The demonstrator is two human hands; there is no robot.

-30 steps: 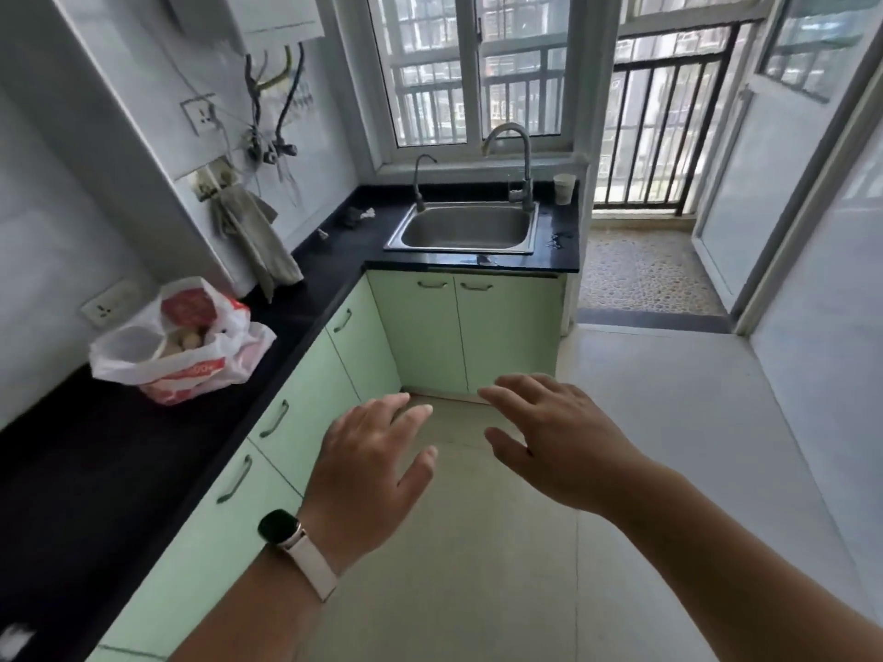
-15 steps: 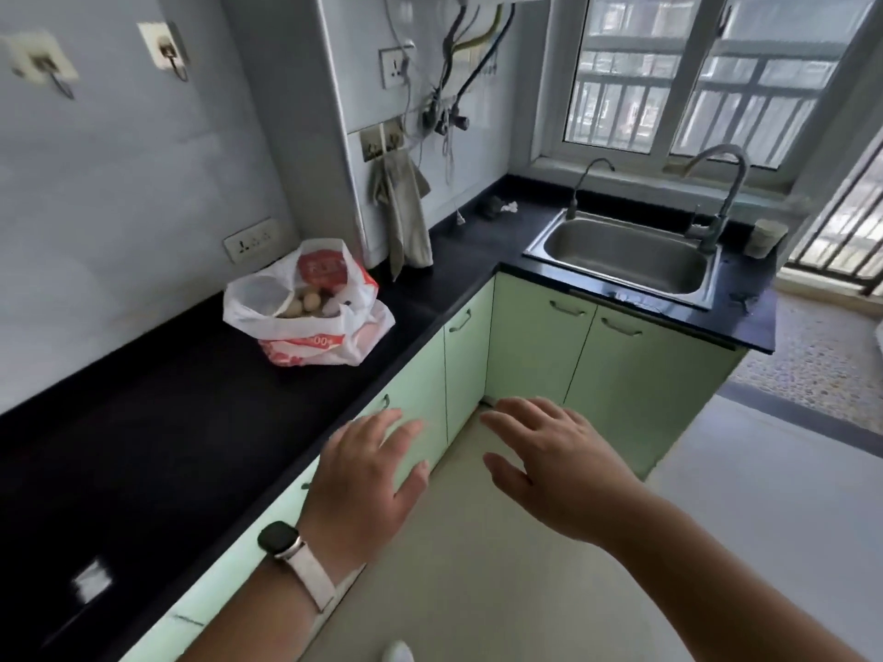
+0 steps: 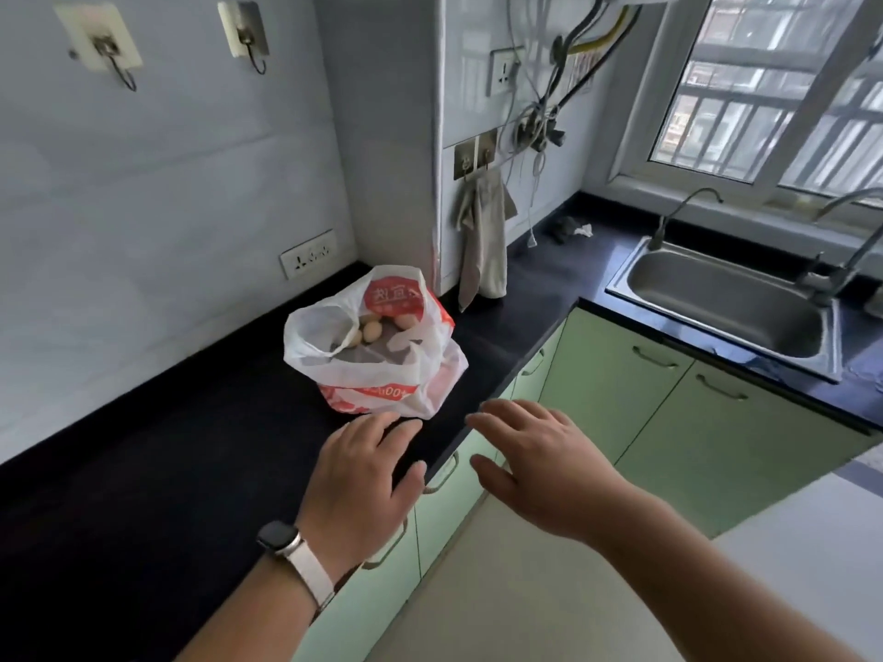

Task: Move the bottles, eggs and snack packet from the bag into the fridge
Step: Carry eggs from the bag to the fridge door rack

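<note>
Head view is showing me a thin white plastic carrier bag with red print (image 3: 377, 346) sitting on the black stone countertop (image 3: 143, 470), its mouth gaping upward. Pale beige eggs (image 3: 367, 331) are lying loose inside near the top; bottles and snack packet I cannot make out. I am holding my left hand (image 3: 365, 475) and right hand (image 3: 535, 461) spread and empty, just short of the bag. I am judging the film limp and slippery, the eggs fragile, so I would be lifting eggs out singly with fingertips rather than hoisting the bag.
</note>
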